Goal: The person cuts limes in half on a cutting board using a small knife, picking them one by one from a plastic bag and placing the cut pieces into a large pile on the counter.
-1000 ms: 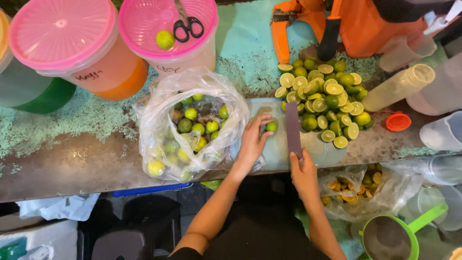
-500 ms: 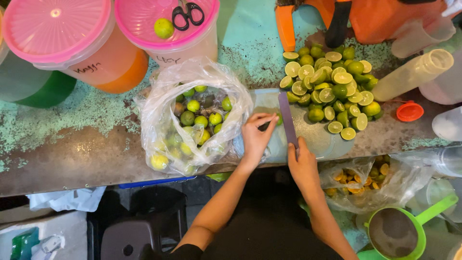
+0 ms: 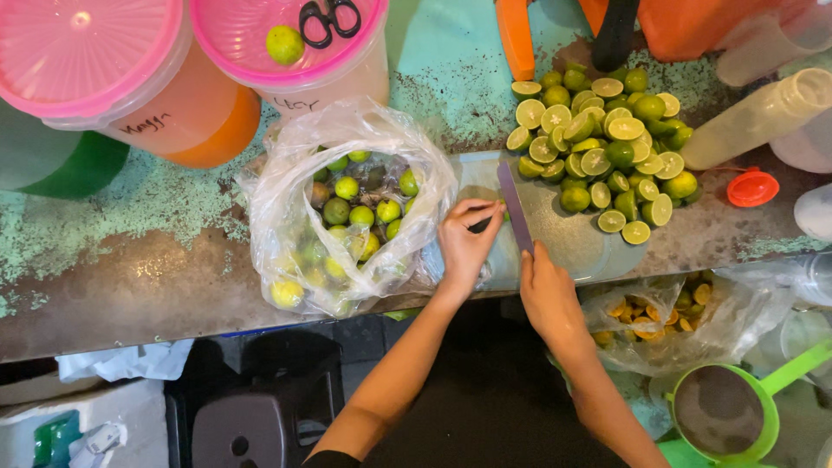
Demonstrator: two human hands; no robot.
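while the left hand (image 3: 465, 244) pinches a lime, mostly hidden under its fingers, on the cutting board (image 3: 563, 247), the right hand (image 3: 548, 295) clenches the knife (image 3: 514, 206) just beside it. halved limes (image 3: 602, 143) heap at two o'clock; whole ones fill the bag (image 3: 347, 217) at nine o'clock, so much seems left.

Single head-worn view. It looks almost straight down from above the desk (image 3: 130, 277), close to the work. The desk's far edge lies at the frame top; the wearer's forearms enter from the bottom edge.
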